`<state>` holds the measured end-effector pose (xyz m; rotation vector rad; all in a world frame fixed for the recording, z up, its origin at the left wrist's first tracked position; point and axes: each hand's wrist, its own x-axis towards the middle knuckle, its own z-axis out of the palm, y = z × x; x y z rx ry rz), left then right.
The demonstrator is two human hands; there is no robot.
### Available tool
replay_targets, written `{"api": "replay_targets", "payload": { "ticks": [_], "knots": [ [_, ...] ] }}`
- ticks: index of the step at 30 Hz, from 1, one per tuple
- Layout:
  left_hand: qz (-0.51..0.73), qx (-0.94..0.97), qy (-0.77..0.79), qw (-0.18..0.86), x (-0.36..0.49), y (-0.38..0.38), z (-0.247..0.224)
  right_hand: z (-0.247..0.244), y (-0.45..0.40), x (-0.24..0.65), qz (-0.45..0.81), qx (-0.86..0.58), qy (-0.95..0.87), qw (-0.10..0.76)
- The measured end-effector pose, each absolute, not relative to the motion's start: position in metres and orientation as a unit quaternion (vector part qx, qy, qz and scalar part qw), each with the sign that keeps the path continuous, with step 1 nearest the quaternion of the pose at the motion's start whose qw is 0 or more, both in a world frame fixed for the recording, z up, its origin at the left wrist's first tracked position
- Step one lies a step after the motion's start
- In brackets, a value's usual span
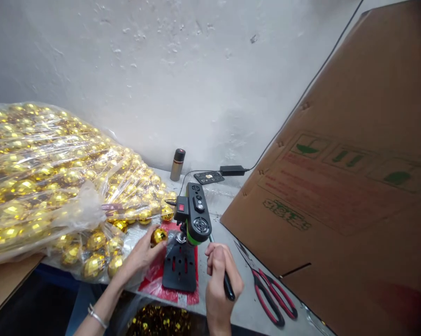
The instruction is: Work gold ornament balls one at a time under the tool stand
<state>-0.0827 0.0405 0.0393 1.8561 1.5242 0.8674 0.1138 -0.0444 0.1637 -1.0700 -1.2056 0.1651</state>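
Observation:
My left hand (pixel 145 252) is closed around a shiny gold faceted ball (pixel 158 236), just left of a small black machine (pixel 195 210) with a red switch, round vents and a green ring. The machine leans over a slotted black base plate (pixel 179 273), which rests on a red plastic sheet (pixel 154 282). To the right of the machine, my right hand (pixel 221 275) grips a slim tool with a black handle (pixel 229 287). Its thin tip points toward the machine's lower end; what kind of tool it is, I cannot make out.
Clear bags of gold balls (pixel 38 177) cover the left side. Scissors (pixel 273 294) with red and black handles lie at right, before a large cardboard box (pixel 336 186). A spray can (pixel 177 164), black plate (pixel 209 177) and power adapter (pixel 231 170) stand near the wall.

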Motion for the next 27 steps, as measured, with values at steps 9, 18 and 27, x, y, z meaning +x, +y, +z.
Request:
{"api": "replay_targets", "payload": {
  "ticks": [9,18,27],
  "knots": [
    [0.414,0.618,0.523,0.417,-0.028,0.007,0.015,0.187,-0.041,0.111,0.074,-0.491,-0.537,0.682],
    [0.402,0.701,0.504,0.304,-0.015,-0.002,0.004,0.177,-0.046,0.109,0.080,-0.478,-0.543,0.685],
    [0.361,0.737,0.499,0.277,-0.017,-0.002,0.007,0.133,-0.050,0.117,0.027,-0.455,-0.581,0.674]
  ]
}}
